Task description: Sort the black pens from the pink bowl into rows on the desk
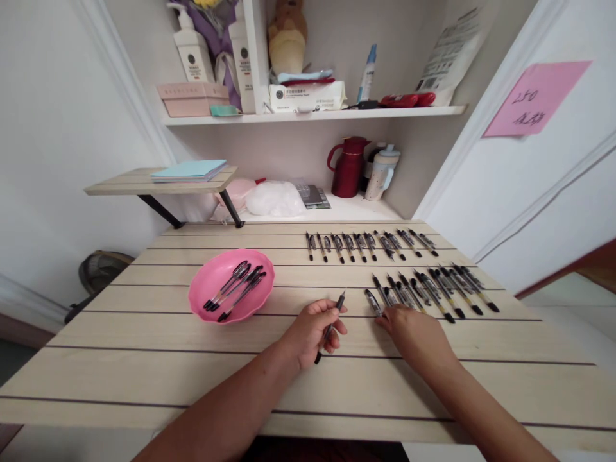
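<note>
My left hand [312, 332] is closed around a black pen [332, 324] that points up and to the right, just above the wooden table [144, 366]. My right hand [414, 330] rests on the table with its fingertips on the leftmost pen [373, 301] of the near row of pens [433, 292]; its fingers are curled together. A second row of pens [370, 245] lies farther back. A pink bowl [212, 273] to the left holds several more black pens [235, 289].
A small wooden riser [144, 186] with blue notebooks [190, 170] stands at the table's back left. Behind are a red jug [347, 168], a cup [380, 172], plastic bags and a shelf [312, 115] with bottles and boxes. A pink note [534, 96] hangs on the right door.
</note>
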Motion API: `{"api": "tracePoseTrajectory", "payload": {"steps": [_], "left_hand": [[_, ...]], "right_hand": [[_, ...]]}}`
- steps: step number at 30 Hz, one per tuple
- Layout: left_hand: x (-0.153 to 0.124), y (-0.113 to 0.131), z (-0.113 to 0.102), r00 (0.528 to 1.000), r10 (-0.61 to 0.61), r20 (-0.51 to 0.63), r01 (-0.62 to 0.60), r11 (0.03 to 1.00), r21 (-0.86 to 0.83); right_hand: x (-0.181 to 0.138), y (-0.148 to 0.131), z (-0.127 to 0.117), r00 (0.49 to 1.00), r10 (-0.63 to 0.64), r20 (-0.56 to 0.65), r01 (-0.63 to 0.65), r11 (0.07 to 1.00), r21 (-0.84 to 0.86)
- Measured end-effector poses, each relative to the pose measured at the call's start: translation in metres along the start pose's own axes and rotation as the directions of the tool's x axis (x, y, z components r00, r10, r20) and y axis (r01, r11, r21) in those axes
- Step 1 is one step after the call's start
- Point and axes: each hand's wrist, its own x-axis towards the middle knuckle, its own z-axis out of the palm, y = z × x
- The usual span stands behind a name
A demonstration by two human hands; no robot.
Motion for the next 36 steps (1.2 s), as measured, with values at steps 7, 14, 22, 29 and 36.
{"api": "tracePoseTrajectory", "payload": {"steps": [7,14,22,29,36], "left_hand": [[0.000,-0.001,0.003,0.994,0.038,-0.101,-0.049,0.994,-0.102],[0.015,0.002,0.008,0.979,0.097,-0.181,-0.082,0.993,0.084],[0.069,0.008,0.030,0.941,0.127,-0.315,0.036,0.885,0.464],[0.095,0.008,0.038,0.931,0.212,-0.297,0.076,0.683,0.727],[0.101,0.011,0.043,0.918,0.348,-0.188,0.022,0.428,0.903]], "right_hand": [[-0.010,0.006,0.002,0.994,0.005,-0.105,-0.004,1.000,0.009],[-0.041,-0.001,-0.002,0.981,0.072,-0.178,-0.032,0.975,0.220],[-0.043,-0.042,-0.006,0.995,0.087,-0.052,-0.058,0.909,0.413],[-0.032,-0.042,-0.005,0.990,0.123,-0.073,-0.094,0.944,0.316],[-0.030,-0.037,-0.004,0.987,0.161,-0.027,-0.143,0.930,0.339]]}}
